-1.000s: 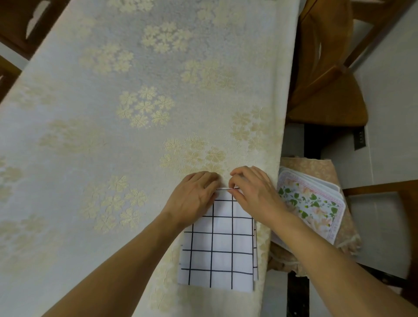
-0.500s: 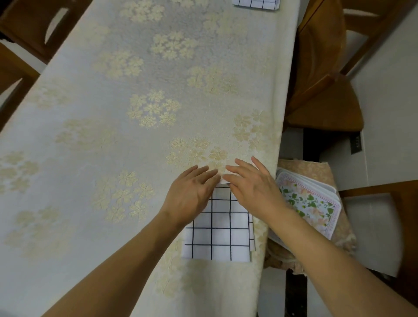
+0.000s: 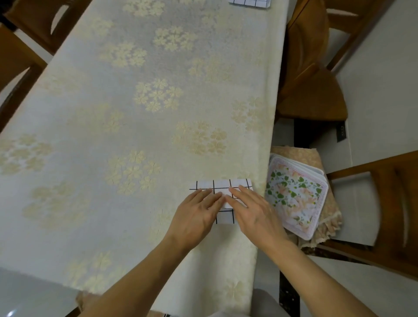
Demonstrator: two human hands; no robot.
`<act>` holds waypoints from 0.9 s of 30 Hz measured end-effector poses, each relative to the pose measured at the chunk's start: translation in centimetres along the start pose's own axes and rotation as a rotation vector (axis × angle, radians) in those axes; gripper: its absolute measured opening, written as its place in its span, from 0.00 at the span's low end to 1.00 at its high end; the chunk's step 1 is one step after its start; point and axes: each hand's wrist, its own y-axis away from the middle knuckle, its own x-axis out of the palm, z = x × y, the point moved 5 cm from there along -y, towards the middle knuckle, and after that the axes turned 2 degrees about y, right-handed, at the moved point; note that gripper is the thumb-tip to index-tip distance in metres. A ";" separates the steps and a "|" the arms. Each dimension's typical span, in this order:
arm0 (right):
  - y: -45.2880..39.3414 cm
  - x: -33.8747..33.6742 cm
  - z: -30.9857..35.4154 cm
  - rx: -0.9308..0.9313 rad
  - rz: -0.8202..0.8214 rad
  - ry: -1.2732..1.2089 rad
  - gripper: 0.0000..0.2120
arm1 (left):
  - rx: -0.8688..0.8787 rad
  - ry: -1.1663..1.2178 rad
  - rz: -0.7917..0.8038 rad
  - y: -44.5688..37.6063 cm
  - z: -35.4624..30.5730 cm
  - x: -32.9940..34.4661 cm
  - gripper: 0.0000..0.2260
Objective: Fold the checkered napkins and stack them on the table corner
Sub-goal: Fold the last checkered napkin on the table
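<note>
- I see both hands flat with straight fingers: left hand and right hand press the checkered napkin onto the tabletop.
- I judge the fold is being creased.
- Next: probably carry it to the stack far beyond my fingertips, barely in view.

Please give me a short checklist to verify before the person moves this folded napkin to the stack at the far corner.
1. Folded checkered napkin lies flat on the tablecloth: ok.
2. Left hand and right hand both press it with straight fingers: ok.
3. Folded edges line up: cannot tell, the hands cover most of it.
4. Grip ready for lifting: not ok, neither hand pinches the napkin yet.
5. Stack at the far corner is present: ok, though only its near edge shows.
6. Napkin is clear of the table edge beside the floral mats: ok.
</note>
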 end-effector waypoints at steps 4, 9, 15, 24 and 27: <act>2.1 2.2 0.1 0.033 0.035 0.007 0.22 | -0.006 0.013 0.049 2.0 -0.3 2.5 0.21; 4.4 4.4 0.2 0.057 0.102 -0.023 0.22 | -0.044 0.029 0.122 3.9 -0.7 4.4 0.21; 4.6 3.7 0.4 0.072 0.082 -0.086 0.20 | -0.077 0.106 0.103 3.6 -0.8 3.5 0.17; -1.7 5.7 -1.7 0.147 0.198 0.024 0.31 | -0.186 0.007 0.249 -1.0 1.9 6.5 0.28; -1.7 7.0 -2.8 0.105 0.288 0.093 0.35 | -0.197 -0.030 0.286 -0.7 2.1 8.0 0.29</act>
